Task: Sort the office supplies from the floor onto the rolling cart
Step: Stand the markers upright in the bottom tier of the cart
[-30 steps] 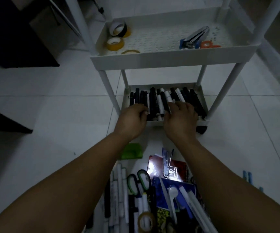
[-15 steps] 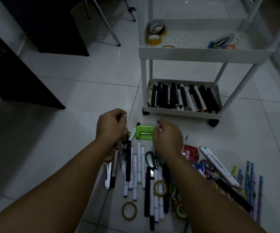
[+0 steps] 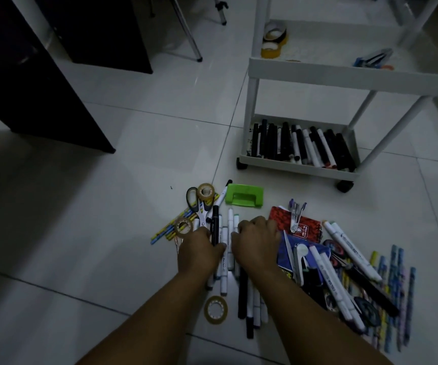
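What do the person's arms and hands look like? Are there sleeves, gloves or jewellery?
Both forearms are bare: no sleeves reach into view. The left hand and right hand wear no gloves, and no watch, bracelet or ring shows in this dim light.

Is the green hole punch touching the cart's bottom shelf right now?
Apart. The head view shows the green hole punch lying on the floor with a strip of bare tile plainly visible between it and the cart's bottom shelf.

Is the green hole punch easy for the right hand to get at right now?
Probably yes. The green hole punch lies uncovered on the floor just beyond the right hand, with only marker tips between them.
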A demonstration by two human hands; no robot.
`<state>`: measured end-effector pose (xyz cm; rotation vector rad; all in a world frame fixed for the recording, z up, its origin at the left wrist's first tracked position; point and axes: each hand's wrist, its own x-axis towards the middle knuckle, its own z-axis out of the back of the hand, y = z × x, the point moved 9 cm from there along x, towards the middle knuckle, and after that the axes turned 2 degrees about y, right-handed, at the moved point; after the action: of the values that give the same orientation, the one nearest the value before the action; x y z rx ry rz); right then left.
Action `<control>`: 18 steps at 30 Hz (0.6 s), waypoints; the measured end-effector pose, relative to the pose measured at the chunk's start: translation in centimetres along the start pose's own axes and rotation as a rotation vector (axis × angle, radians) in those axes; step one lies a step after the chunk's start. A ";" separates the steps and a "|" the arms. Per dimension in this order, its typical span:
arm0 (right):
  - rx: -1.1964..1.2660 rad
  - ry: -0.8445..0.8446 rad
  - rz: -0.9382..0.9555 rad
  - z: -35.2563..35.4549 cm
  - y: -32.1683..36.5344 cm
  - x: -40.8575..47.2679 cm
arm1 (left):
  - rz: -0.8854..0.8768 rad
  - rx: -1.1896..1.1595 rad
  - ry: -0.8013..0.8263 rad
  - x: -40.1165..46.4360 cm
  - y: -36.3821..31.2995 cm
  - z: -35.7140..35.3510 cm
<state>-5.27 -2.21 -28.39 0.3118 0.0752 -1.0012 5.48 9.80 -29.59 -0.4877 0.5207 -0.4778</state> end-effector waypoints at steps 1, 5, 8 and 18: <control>-0.014 0.003 0.004 -0.2 0.1 -0.1 | -0.002 0.003 0.003 0.0 0.1 -0.2; -0.053 -0.005 0.012 -0.6 0.0 -0.3 | 0.018 0.022 0.006 0.2 0.0 -0.3; -0.059 -0.008 0.017 -0.8 -0.2 -0.4 | 0.076 0.017 0.015 0.4 0.2 -0.4; -0.057 -0.031 0.051 -1.2 -0.3 -0.7 | 0.012 0.143 -0.039 -0.4 0.1 -1.0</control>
<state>-5.81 -1.45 -29.50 0.2448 0.0668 -0.9512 4.62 9.80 -30.21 -0.3556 0.4482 -0.4898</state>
